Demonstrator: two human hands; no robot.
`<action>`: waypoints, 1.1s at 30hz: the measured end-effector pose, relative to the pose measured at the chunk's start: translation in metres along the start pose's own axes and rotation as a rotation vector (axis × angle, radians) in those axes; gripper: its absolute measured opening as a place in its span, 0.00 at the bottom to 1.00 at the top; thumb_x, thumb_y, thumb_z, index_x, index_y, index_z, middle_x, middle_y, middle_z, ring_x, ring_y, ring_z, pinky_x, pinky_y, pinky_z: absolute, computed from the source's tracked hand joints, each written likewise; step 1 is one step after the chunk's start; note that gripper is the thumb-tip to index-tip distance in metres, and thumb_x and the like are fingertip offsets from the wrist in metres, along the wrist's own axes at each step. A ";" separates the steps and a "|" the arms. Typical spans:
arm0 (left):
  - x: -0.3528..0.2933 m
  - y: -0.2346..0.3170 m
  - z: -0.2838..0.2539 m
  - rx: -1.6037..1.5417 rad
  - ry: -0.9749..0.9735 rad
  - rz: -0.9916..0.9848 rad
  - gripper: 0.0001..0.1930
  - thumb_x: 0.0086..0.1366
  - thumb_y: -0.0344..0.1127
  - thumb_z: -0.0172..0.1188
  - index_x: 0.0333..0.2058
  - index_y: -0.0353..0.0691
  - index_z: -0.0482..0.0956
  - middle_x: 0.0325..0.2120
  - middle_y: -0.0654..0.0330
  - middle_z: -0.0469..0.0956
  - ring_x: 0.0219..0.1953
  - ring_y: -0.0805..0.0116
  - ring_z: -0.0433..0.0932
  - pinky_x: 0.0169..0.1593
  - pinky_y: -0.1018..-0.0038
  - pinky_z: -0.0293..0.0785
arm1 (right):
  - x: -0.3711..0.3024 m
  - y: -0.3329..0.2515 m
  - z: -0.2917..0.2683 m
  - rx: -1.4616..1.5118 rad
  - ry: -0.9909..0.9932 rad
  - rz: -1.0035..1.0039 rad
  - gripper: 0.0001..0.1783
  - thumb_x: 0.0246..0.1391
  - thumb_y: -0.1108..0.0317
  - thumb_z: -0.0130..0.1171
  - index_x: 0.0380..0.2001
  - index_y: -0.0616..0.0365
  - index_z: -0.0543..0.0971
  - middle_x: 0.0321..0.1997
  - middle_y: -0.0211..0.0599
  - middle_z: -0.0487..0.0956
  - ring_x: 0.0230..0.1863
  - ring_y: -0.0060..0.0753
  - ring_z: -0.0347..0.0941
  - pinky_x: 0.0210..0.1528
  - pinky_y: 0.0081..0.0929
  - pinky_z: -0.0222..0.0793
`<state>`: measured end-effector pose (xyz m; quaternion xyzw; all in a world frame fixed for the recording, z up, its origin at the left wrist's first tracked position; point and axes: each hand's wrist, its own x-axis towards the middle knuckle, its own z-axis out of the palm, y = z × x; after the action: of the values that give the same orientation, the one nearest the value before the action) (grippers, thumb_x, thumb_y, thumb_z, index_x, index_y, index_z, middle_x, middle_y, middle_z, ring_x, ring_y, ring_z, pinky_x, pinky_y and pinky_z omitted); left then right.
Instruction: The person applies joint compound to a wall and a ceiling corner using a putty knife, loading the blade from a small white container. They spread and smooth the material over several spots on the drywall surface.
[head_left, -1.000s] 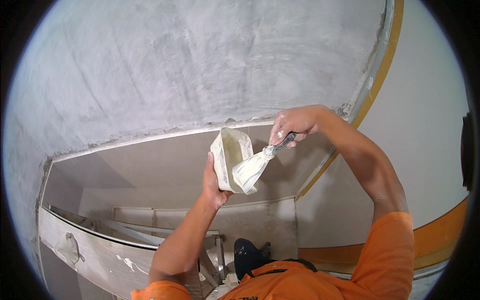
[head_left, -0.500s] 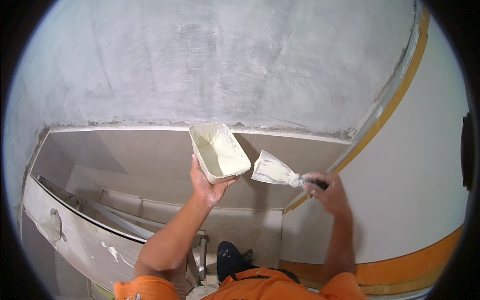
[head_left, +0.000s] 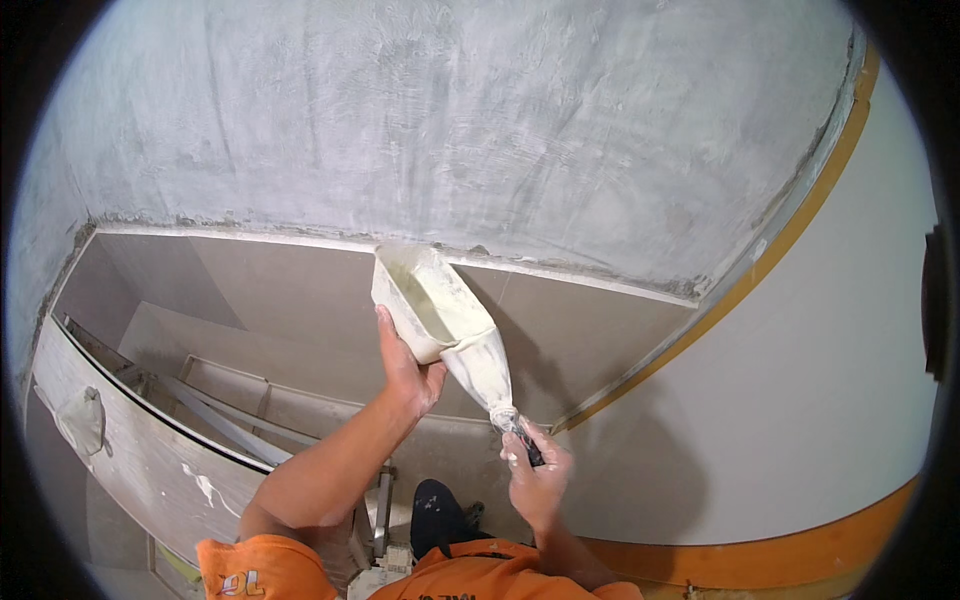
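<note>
My left hand [head_left: 408,378] is wrapped round the underside and near end of a white rectangular tub [head_left: 402,322], which is tilted and smeared with pale cream plaster [head_left: 450,300] inside. In my right hand [head_left: 535,478] is the dark handle of a putty knife [head_left: 483,372]. Its broad blade, coated with the same pale paste, touches the near rim of the tub. Where blade meets handle there is a thick whitish lump. Paste marks the fingers of my right hand.
Ahead rises a grey-white plastered wall [head_left: 400,120], edged below by a white strip over beige panels [head_left: 300,285]. A yellow-brown trim [head_left: 800,225] borders a smooth white surface at the right. To the left, a pale board [head_left: 160,440] carries a crumpled bag [head_left: 80,420].
My right hand has swung left and down, bringing the putty knife from the tub's right side against its near rim. The tub has tilted more and stays in my left hand.
</note>
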<state>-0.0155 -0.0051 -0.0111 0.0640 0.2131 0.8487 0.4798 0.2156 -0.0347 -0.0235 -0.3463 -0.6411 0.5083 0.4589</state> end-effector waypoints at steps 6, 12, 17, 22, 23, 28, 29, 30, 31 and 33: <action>-0.010 0.011 0.017 -0.013 -0.071 -0.138 0.39 0.77 0.69 0.34 0.73 0.47 0.60 0.68 0.53 0.67 0.69 0.49 0.68 0.70 0.43 0.64 | 0.041 -0.054 -0.054 0.043 0.060 0.108 0.14 0.61 0.72 0.65 0.48 0.69 0.85 0.33 0.34 0.84 0.35 0.20 0.79 0.40 0.22 0.75; -0.009 0.006 0.016 -0.055 -0.190 -0.192 0.36 0.78 0.65 0.37 0.72 0.45 0.62 0.66 0.55 0.70 0.66 0.53 0.73 0.69 0.50 0.70 | 0.084 -0.109 -0.089 -0.479 -0.218 -0.099 0.16 0.62 0.69 0.64 0.52 0.63 0.84 0.35 0.40 0.86 0.33 0.29 0.81 0.43 0.31 0.77; -0.014 0.008 0.022 0.138 -0.153 -0.266 0.35 0.79 0.63 0.38 0.71 0.44 0.62 0.65 0.53 0.71 0.65 0.53 0.74 0.67 0.51 0.72 | 0.102 -0.148 -0.054 -0.854 -0.348 -0.289 0.16 0.61 0.67 0.64 0.50 0.60 0.84 0.38 0.49 0.86 0.37 0.48 0.82 0.43 0.40 0.77; -0.020 -0.002 0.025 0.219 -0.195 -0.388 0.36 0.78 0.64 0.39 0.71 0.43 0.62 0.64 0.52 0.72 0.65 0.52 0.75 0.67 0.51 0.73 | 0.134 -0.129 -0.052 -0.985 -0.344 -0.673 0.13 0.61 0.66 0.62 0.45 0.59 0.87 0.37 0.53 0.85 0.38 0.56 0.81 0.42 0.47 0.75; -0.022 -0.005 0.027 0.206 -0.180 -0.379 0.36 0.78 0.65 0.39 0.71 0.43 0.62 0.65 0.52 0.72 0.65 0.52 0.74 0.67 0.51 0.73 | 0.145 -0.130 -0.052 -0.962 -0.481 -0.450 0.13 0.61 0.66 0.62 0.45 0.60 0.88 0.35 0.49 0.85 0.34 0.49 0.80 0.39 0.41 0.74; -0.021 -0.002 0.020 0.119 -0.143 -0.404 0.37 0.78 0.66 0.39 0.71 0.42 0.63 0.65 0.51 0.71 0.65 0.52 0.74 0.68 0.51 0.72 | 0.173 -0.111 -0.058 -0.674 -0.693 0.299 0.13 0.61 0.69 0.64 0.45 0.64 0.88 0.33 0.40 0.85 0.30 0.26 0.74 0.32 0.27 0.71; -0.020 -0.002 0.022 0.137 -0.126 -0.421 0.37 0.78 0.66 0.39 0.71 0.42 0.63 0.65 0.51 0.72 0.65 0.52 0.74 0.68 0.51 0.72 | 0.170 -0.089 -0.067 -0.522 -0.656 0.342 0.13 0.61 0.71 0.64 0.45 0.65 0.88 0.34 0.37 0.84 0.30 0.22 0.72 0.30 0.24 0.68; -0.018 -0.004 0.023 0.151 -0.108 -0.435 0.37 0.78 0.65 0.39 0.70 0.42 0.63 0.65 0.51 0.72 0.65 0.52 0.75 0.67 0.52 0.73 | 0.168 -0.074 -0.074 -0.374 -0.621 0.381 0.13 0.61 0.72 0.64 0.46 0.67 0.87 0.34 0.34 0.84 0.30 0.18 0.70 0.29 0.20 0.66; -0.017 -0.003 0.023 0.146 -0.112 -0.422 0.37 0.78 0.65 0.39 0.70 0.42 0.63 0.65 0.51 0.72 0.65 0.52 0.75 0.67 0.52 0.73 | 0.164 -0.068 -0.074 -0.380 -0.629 0.371 0.13 0.61 0.72 0.64 0.46 0.67 0.87 0.34 0.34 0.84 0.30 0.18 0.70 0.29 0.20 0.66; -0.014 -0.002 0.019 0.208 -0.149 -0.454 0.36 0.78 0.65 0.39 0.70 0.41 0.64 0.64 0.51 0.73 0.64 0.53 0.76 0.66 0.53 0.75 | 0.155 -0.059 -0.075 -0.220 -0.563 0.398 0.13 0.61 0.74 0.63 0.46 0.69 0.87 0.34 0.33 0.84 0.26 0.20 0.69 0.28 0.20 0.65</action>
<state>-0.0006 -0.0102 0.0066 0.1259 0.2725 0.6857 0.6631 0.2346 0.1174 0.0755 -0.3583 -0.7133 0.5909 0.1164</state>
